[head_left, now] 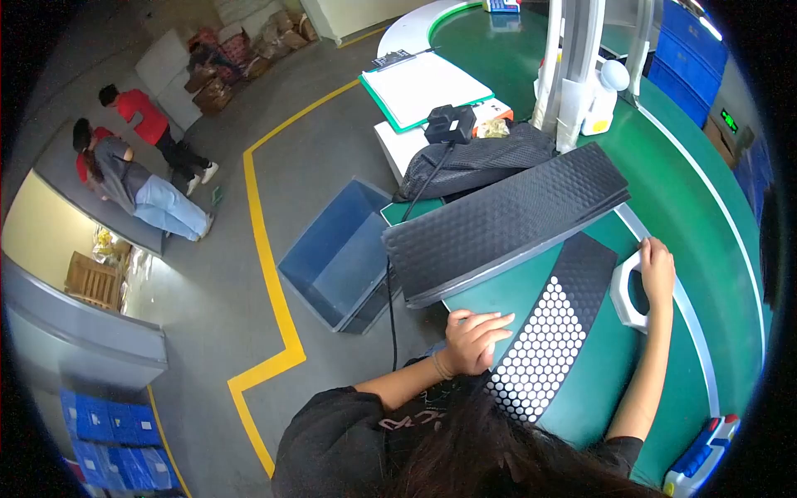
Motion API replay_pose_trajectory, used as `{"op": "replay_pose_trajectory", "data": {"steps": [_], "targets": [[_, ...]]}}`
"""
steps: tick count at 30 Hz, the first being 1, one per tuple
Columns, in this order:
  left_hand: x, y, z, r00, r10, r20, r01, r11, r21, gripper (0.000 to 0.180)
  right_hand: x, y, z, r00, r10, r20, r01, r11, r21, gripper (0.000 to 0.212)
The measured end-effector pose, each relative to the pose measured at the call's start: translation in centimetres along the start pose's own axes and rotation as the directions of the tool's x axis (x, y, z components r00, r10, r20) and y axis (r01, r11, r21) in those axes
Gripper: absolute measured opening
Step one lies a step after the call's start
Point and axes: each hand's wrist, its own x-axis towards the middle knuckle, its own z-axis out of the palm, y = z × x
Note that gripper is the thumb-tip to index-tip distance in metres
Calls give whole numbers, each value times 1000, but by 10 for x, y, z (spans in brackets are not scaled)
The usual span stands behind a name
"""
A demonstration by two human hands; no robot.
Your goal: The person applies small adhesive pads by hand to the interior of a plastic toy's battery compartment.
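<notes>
One dotted strip [554, 332], lengthwise upper-R

- Looks out from the wearer's head, through the left one of two wide fisheye cameras, worn side by side.
- Faces downward and forward, with the green worktable [602, 357] toward the right and the grey floor [199, 324] toward the left.
- Sits very near to the dark hair [465, 448] at the lower edge, and rather near to the left hand [477, 340] and the right hand [657, 270].
- Reaches far across the room, up to some people [141, 112] in the upper left, small from such distance.
- Keeps upright and not mirrored, inside a round dark border, with straight edges bending toward this border.
</notes>
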Motion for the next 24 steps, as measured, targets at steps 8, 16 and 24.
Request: {"op": "replay_pose_trajectory", "data": {"steps": [8, 16, 24], "targets": [[-1, 2, -1, 1000, 13, -28, -13, 1000, 11, 24, -4, -4, 3, 998, -14, -56, 16, 999, 31, 28], [-4, -2, 1, 1000, 8, -24, -8, 1000, 7, 29, -1, 5, -18, 990, -9, 142, -54, 900, 433, 30], [-23, -9, 5, 994, 32, 102, -38, 997, 61, 42, 142, -1, -20, 996, -12, 90, -12, 967, 254, 97]]}}
